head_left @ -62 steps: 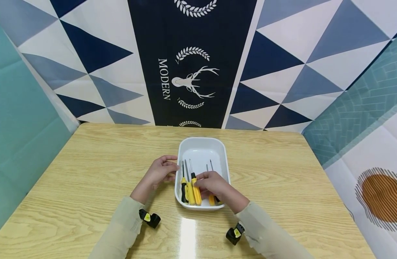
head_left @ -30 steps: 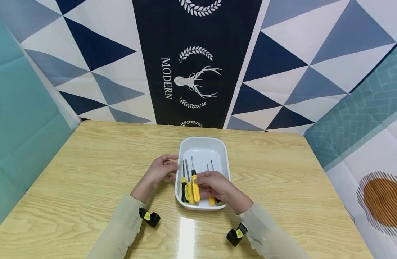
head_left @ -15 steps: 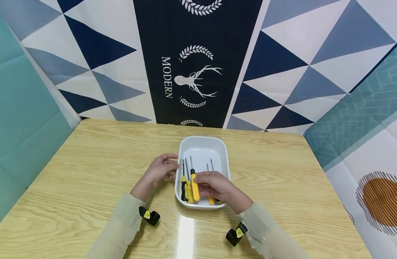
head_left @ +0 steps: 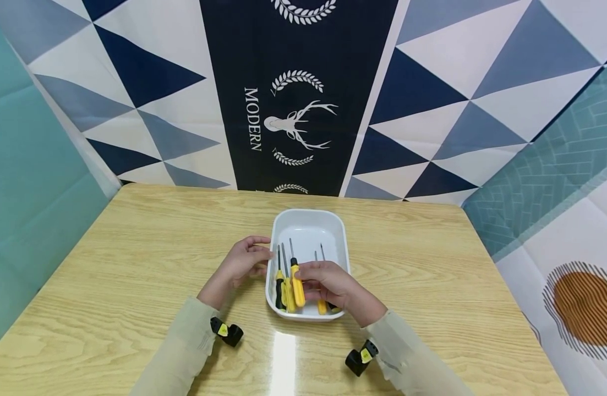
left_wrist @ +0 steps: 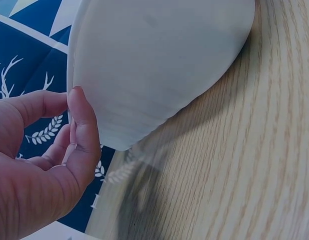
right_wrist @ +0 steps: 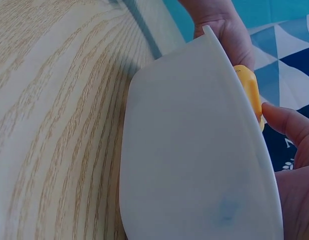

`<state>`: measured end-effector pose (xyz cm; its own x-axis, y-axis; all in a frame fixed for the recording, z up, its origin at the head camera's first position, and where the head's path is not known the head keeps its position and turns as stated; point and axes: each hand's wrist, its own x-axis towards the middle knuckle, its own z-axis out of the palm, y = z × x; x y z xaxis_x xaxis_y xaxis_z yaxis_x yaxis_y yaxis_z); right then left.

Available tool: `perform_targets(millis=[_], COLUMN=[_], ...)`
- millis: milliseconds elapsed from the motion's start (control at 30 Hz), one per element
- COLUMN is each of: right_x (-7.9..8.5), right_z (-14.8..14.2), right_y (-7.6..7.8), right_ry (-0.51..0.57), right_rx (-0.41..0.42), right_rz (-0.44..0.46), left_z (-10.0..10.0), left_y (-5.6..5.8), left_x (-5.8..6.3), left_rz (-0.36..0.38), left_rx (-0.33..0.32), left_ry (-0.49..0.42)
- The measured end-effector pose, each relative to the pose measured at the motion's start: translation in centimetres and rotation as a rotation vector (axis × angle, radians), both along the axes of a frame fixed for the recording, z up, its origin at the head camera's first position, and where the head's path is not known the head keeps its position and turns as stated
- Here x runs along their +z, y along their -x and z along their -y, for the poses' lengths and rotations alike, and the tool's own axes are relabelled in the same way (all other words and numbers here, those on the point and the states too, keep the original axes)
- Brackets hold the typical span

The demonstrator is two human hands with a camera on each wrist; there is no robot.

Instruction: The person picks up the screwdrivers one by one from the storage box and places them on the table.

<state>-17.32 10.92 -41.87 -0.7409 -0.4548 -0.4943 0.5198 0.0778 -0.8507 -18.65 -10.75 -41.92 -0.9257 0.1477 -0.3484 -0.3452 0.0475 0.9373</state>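
Observation:
A white plastic tray [head_left: 310, 223] stands on the table with several screwdrivers in it. My right hand [head_left: 328, 281] reaches over its right side and pinches the yellow handle of a screwdriver [head_left: 297, 286] with a black collar, its shaft pointing away. In the right wrist view, the thumb meets the yellow handle [right_wrist: 249, 89] above the rim. My left hand [head_left: 246, 258] holds the tray's left rim, thumb against it in the left wrist view. Left of the held screwdriver lie a black-and-yellow screwdriver [head_left: 280, 289] and a yellow-handled one [head_left: 289, 300]. Two more lie partly hidden under my right hand.
The wooden table [head_left: 174, 220] extends on both sides of the tray. A patterned cloth backdrop [head_left: 303, 99] rises behind its far edge. A black wrist camera [head_left: 227, 331] is strapped to the left sleeve, another wrist camera [head_left: 361, 357] to the right.
Over two seconds, the right hand has lifted the yellow-handled screwdriver slightly from its place in the tray and shifted it a little left. The left hand stays at the rim.

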Motion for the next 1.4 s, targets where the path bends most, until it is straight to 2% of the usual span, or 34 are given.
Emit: perform_targets(millis=[133, 233, 367, 500, 600, 733, 1067, 1400], right_x=[0.1, 0.3, 0.6, 0.7, 0.8, 1.0, 2.0, 2.1], right_z=[0.0, 0.0, 0.1, 0.0, -0.1, -0.3, -1.3, -1.7], right_y=[0.0, 0.0, -0.1, 0.0, 0.0, 0.1, 0.3, 0.4], right_ry=[-0.006, -0.016, -0.033, -0.04, -0.047, -0.054, -0.043, -0.035], right_rx=[0.0, -0.009, -0.026, -0.027, -0.025, -0.023, -0.003, -0.005], right_rz=[0.002, 0.005, 0.014, 0.017, 0.013, 0.007, -0.03, -0.044], left_z=[0.1, 0.1, 0.1, 0.0, 0.0, 0.1, 0.1, 0.2], left_y=[0.4, 0.5, 0.4, -0.1, 0.0, 0.6, 0.4, 0.5], left_x=[-1.0, -1.4, -1.2, -0.1, -0.3, -1.5, -1.5, -1.5], left_rz=[0.003, 0.001, -0.004, -0.008, -0.012, -0.017, -0.024, -0.024], left_rx=[0.014, 0.018, 0.009, -0.002, -0.005, -0.004, -0.014, -0.007], left_ry=[-0.004, -0.004, -0.008, -0.009, -0.01, -0.015, -0.017, -0.011])
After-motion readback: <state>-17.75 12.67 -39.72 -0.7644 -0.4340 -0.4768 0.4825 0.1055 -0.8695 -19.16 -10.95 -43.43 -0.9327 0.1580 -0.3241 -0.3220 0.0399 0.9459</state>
